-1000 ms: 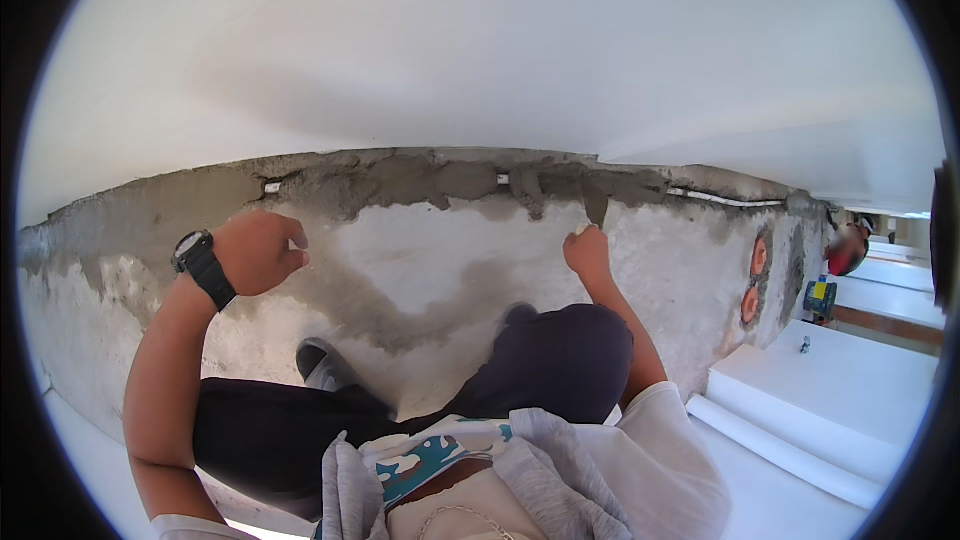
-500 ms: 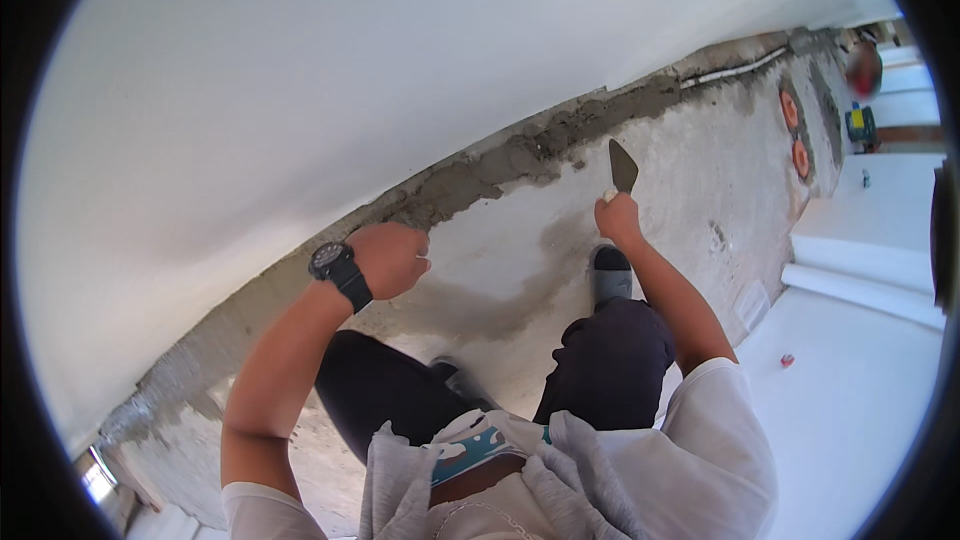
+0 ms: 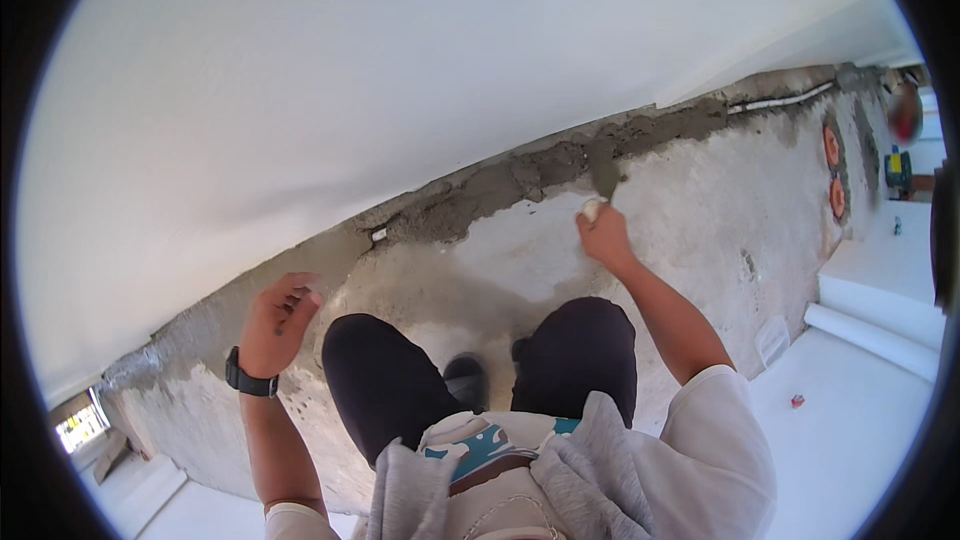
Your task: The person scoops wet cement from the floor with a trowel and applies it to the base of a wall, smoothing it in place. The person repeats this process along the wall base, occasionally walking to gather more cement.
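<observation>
My right hand [image 3: 606, 237] is closed around the pale handle of a pointed trowel [image 3: 605, 177]. The trowel's blade is smeared grey and lies against the edge of the wet mortar strip [image 3: 500, 187]. This rough, dark strip runs along the foot of the white wall. My left hand [image 3: 277, 320], with a black watch [image 3: 250, 375] on its wrist, hovers near the strip's left part. Its fingers are loosely bent and apart from the thumb, and nothing shows in them. A short white pipe end [image 3: 379, 235] pokes out of the mortar between the hands.
My knees [image 3: 585, 355] are bent over the damp concrete surface [image 3: 690, 230]. A white pipe [image 3: 785, 101] lies along the strip at the far right. Two orange round fittings [image 3: 837, 198] sit in the concrete there. White steps or ledges [image 3: 880, 255] drop away on the right.
My left hand has drawn back leftward from the mortar, and its fingers have loosened. The trowel has shifted from over the pale concrete onto the mortar's edge. My view has also shifted.
</observation>
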`<state>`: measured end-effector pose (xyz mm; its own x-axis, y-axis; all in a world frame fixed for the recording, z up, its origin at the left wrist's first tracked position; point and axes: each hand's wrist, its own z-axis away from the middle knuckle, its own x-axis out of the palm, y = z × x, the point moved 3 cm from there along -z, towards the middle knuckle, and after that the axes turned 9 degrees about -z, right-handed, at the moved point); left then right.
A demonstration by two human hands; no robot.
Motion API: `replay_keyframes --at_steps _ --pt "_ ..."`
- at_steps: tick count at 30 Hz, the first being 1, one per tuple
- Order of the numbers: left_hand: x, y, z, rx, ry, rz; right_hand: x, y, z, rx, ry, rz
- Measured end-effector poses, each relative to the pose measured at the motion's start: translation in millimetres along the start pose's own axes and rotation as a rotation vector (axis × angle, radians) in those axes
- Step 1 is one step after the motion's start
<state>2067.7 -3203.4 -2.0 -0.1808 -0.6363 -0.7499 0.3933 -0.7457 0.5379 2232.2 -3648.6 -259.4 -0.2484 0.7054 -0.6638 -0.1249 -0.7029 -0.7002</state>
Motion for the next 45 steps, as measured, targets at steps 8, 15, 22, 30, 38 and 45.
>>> replay_keyframes --at_steps 8,15,22,30,38,45 --pt "-28 63 39 0.072 0.115 -0.172 85 -15 -4 -0.120 -0.138 0.103" --pt "-50 97 58 -0.021 0.060 -0.495 83 -54 26 -0.215 -0.319 0.096" --pt "-44 98 105 -0.182 -0.153 -0.577 124 -64 33 -0.219 -0.315 0.226" --pt "-90 -73 193 -0.367 0.401 -0.002 107 -97 21 -0.500 -0.554 0.349" --pt "145 -416 365 -0.834 -0.412 0.099 88 -43 42 0.096 -0.149 0.135" --pt "213 -442 343 -0.874 -0.456 0.274 226 -111 104 0.121 -0.057 0.098"
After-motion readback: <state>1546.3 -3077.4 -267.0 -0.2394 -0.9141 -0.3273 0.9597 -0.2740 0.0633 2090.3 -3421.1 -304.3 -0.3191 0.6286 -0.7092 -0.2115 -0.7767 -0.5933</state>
